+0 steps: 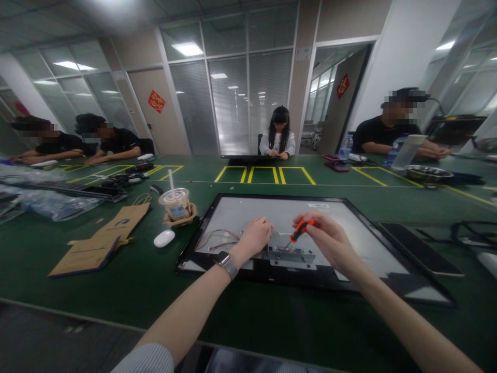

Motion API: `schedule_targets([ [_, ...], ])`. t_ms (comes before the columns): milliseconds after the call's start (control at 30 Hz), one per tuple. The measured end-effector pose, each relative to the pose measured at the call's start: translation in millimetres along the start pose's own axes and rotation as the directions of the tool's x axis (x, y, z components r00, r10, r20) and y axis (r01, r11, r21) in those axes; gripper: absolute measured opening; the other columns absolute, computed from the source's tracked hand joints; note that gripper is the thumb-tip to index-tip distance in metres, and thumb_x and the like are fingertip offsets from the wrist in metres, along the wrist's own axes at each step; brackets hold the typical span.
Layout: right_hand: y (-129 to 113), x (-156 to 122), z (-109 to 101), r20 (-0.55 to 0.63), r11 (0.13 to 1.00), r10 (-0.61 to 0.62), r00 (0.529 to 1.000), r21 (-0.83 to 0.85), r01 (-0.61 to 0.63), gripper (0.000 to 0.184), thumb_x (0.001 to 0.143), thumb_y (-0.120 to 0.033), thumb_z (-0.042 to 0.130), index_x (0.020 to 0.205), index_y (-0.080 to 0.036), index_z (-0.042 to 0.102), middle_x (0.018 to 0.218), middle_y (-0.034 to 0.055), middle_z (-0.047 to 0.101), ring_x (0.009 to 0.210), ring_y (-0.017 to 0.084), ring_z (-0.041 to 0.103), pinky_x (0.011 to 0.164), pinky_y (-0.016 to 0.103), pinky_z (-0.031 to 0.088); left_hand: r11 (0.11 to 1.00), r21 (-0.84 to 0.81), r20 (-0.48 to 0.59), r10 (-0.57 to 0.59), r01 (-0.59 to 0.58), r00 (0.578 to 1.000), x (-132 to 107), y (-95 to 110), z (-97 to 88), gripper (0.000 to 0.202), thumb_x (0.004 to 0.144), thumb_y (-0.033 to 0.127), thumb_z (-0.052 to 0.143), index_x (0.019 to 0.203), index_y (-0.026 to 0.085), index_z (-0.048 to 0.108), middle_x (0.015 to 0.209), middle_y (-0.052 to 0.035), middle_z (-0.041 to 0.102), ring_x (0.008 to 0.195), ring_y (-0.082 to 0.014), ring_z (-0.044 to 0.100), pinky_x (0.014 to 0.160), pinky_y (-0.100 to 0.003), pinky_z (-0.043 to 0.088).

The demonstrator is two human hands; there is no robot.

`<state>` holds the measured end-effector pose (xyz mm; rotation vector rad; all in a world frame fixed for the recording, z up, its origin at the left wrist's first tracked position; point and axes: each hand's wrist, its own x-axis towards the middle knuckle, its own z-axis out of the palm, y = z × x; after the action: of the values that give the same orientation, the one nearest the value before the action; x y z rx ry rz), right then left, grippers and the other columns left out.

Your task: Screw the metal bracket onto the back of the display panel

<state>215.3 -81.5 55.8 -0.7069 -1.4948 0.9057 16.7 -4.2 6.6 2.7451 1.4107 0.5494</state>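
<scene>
A display panel (233, 210) with a black frame lies flat on the green table in front of me, its pale back facing up. My right hand (330, 239) grips an orange and black screwdriver (297, 231) by its handle. The tip slants down to the metal bracket (293, 259) at the panel's near side, by a small board on it. My left hand (254, 237) is closed, fingers bent down at the bracket's left end; what they hold is hidden. Thin wires (217, 237) lie on the panel left of that hand.
Left of the panel are a lidded drink cup (174, 203) in a carrier, a white mouse (164, 238) and brown paper bags (104, 238). A dark flat slab (421, 248) lies to the right. Several people sit around the table, one straight across (277, 137).
</scene>
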Motion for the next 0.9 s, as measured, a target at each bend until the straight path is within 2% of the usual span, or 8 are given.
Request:
schedule_targets([
  [67, 0.5, 1.5, -0.1, -0.025, 0.999, -0.003, 1.000, 0.045, 0.004, 0.010, 0.082, -0.036, 0.072, 0.080, -0.027, 0.067, 0.094, 0.0022, 0.065, 0.091, 0.021, 0.065, 0.078, 0.039, 0.057, 1.000, 0.000, 0.000, -0.002, 0.002, 1.000, -0.2, -0.1, 0.5, 0.027, 0.097, 0.017, 0.042, 0.107, 0.017, 0.067, 0.102, -0.0063, 0.064, 0.100, -0.0187, 0.059, 0.093, -0.031, 0.046],
  [133, 2.8, 2.6, -1.2, -0.061, 0.999, -0.010, 0.998, 0.042, 0.012, 0.013, 0.078, -0.039, 0.075, 0.079, -0.028, 0.069, 0.090, 0.0017, 0.065, 0.088, 0.021, 0.065, 0.078, 0.039, 0.057, 1.000, -0.001, 0.006, -0.005, 0.005, 1.000, -0.3, 0.2, 0.2, 0.027, 0.097, 0.017, 0.041, 0.107, 0.017, 0.067, 0.103, -0.0065, 0.064, 0.100, -0.0188, 0.059, 0.092, -0.031, 0.047],
  [300, 9.3, 2.3, -4.4, -0.029, 0.998, 0.054, 0.998, 0.044, -0.053, 0.030, 0.086, -0.042, 0.067, 0.113, -0.030, 0.066, 0.103, 0.0052, 0.071, 0.100, 0.024, 0.065, 0.093, 0.046, 0.052, 1.000, 0.002, 0.022, -0.006, 0.006, 1.000, 0.3, 1.4, -1.8, 0.029, 0.098, 0.018, 0.040, 0.108, 0.017, 0.067, 0.104, -0.0065, 0.063, 0.101, -0.0192, 0.058, 0.093, -0.032, 0.046],
  [367, 10.0, 1.5, -4.2, -0.003, 0.997, 0.047, 0.999, 0.053, -0.047, 0.029, 0.089, -0.041, 0.062, 0.116, -0.031, 0.064, 0.108, 0.0052, 0.071, 0.107, 0.023, 0.063, 0.097, 0.045, 0.049, 1.000, 0.005, 0.028, -0.006, 0.006, 1.000, 0.8, 1.6, -2.0, 0.029, 0.098, 0.018, 0.039, 0.108, 0.017, 0.067, 0.103, -0.0064, 0.064, 0.101, -0.0192, 0.058, 0.094, -0.031, 0.046],
  [467, 9.5, 0.6, -3.0, -0.004, 1.000, 0.027, 1.000, -0.004, -0.027, 0.024, 0.090, -0.040, 0.061, 0.111, -0.030, 0.066, 0.110, 0.0048, 0.069, 0.107, 0.023, 0.062, 0.096, 0.042, 0.049, 1.000, 0.008, 0.029, -0.009, 0.009, 1.000, 0.8, 1.5, -1.3, 0.030, 0.098, 0.018, 0.039, 0.107, 0.016, 0.067, 0.103, -0.0066, 0.064, 0.099, -0.0194, 0.059, 0.093, -0.032, 0.046],
  [633, 10.1, 1.5, -5.9, -0.051, 0.994, -0.027, 0.998, -0.107, 0.021, 0.015, 0.083, -0.036, 0.071, 0.094, -0.027, 0.071, 0.095, 0.0024, 0.065, 0.089, 0.020, 0.063, 0.080, 0.034, 0.054, 1.000, 0.012, 0.020, -0.009, 0.009, 1.000, 0.2, 0.6, -0.1, 0.028, 0.097, 0.018, 0.041, 0.107, 0.017, 0.067, 0.103, -0.0062, 0.063, 0.098, -0.0192, 0.058, 0.092, -0.031, 0.046],
  [800, 12.3, 3.5, -13.2, 0.021, 0.994, 0.031, 0.999, -0.108, -0.029, 0.029, 0.090, -0.037, 0.062, 0.118, -0.028, 0.064, 0.107, 0.0053, 0.070, 0.102, 0.023, 0.065, 0.092, 0.042, 0.052, 1.000, 0.010, 0.023, -0.008, 0.008, 1.000, 0.9, 0.2, -0.5, 0.029, 0.098, 0.019, 0.039, 0.107, 0.017, 0.067, 0.103, -0.0062, 0.063, 0.099, -0.0190, 0.058, 0.093, -0.031, 0.046],
  [900, 11.6, 2.5, -12.7, 0.049, 0.996, 0.030, 0.998, -0.090, -0.025, 0.029, 0.094, -0.036, 0.056, 0.121, -0.030, 0.061, 0.113, 0.0053, 0.070, 0.110, 0.022, 0.063, 0.100, 0.044, 0.047, 1.000, 0.010, 0.024, -0.006, 0.006, 1.000, 1.1, 0.1, -0.4, 0.029, 0.098, 0.019, 0.039, 0.107, 0.018, 0.067, 0.102, -0.0057, 0.063, 0.098, -0.0190, 0.059, 0.092, -0.031, 0.046],
])
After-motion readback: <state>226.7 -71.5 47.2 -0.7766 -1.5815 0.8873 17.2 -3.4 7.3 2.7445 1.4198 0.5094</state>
